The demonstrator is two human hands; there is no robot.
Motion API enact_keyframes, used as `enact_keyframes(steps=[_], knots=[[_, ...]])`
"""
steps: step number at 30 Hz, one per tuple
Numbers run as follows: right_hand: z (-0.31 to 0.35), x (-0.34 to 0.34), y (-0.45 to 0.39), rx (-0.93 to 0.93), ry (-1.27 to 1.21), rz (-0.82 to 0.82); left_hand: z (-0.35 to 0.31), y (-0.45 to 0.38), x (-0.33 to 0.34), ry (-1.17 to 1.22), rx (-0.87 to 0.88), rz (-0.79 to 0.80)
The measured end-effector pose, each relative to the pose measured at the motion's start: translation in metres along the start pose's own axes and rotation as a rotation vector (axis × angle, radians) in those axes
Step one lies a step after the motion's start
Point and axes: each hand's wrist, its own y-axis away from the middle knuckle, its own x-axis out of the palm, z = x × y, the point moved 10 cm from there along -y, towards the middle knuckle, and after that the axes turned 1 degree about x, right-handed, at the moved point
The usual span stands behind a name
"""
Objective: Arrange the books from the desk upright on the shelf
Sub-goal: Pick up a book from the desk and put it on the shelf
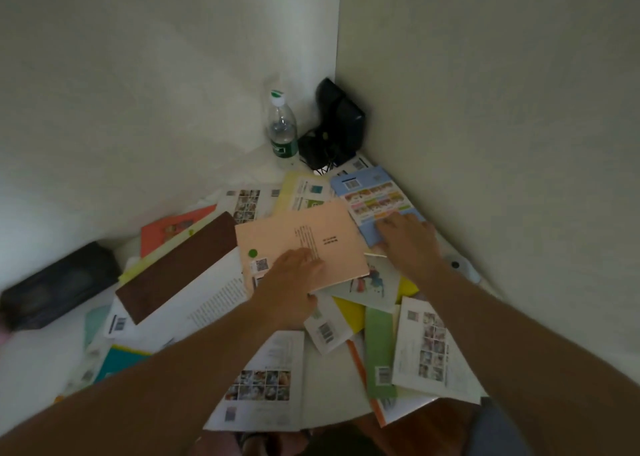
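Head view: the left hand (294, 275) grips the near edge of a peach book (311, 234) while the right hand (408, 237) lies flat-fingered on a blue book (374, 196) just beyond.

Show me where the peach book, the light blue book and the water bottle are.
peach book (311, 234), head view, bare middle of its cover.
light blue book (370, 192), head view, its printed cover.
water bottle (283, 133), head view, clear body above the green label.

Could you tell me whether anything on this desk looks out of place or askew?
Yes: the books lie flat in a loose, overlapping heap at all angles, none upright. The left hand grips the peach book on top, and the right hand rests on the blue book.
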Motion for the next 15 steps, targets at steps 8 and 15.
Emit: enact_keyframes(steps=[8,15], knots=[[0.000,-0.095,0.014,-0.131,-0.107,-0.488,0.006,-0.016,-0.031,0.157,-0.090,-0.035],[0.083,-0.183,0.034,-0.561,-0.421,-0.566,-0.018,-0.009,-0.140,0.264,0.030,-0.438]])
